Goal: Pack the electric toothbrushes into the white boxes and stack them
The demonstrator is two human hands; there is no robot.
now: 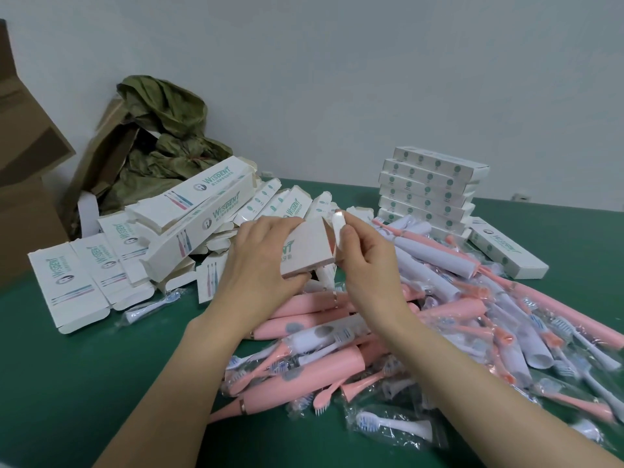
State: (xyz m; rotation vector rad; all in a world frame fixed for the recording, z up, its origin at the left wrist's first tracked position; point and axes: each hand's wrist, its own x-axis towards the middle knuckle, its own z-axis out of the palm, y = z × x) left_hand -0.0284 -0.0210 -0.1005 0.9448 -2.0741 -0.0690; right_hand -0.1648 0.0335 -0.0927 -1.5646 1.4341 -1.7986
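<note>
Two hands meet at centre frame: the left hand [266, 261] grips a white box [309, 251] by its side, the right hand [368, 265] pinches a white toothbrush [338, 228] at its open mouth, where holding box and brush in line should ease entry.

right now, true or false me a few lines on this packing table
1. The left hand holds a box. True.
2. The right hand is empty. False: it pinches a white piece at the box's open end.
3. A stack of closed boxes stands at the back right. True.
4. The table is red. False: it is green.
5. The pile of brushes is all white. False: many are pink.
</note>
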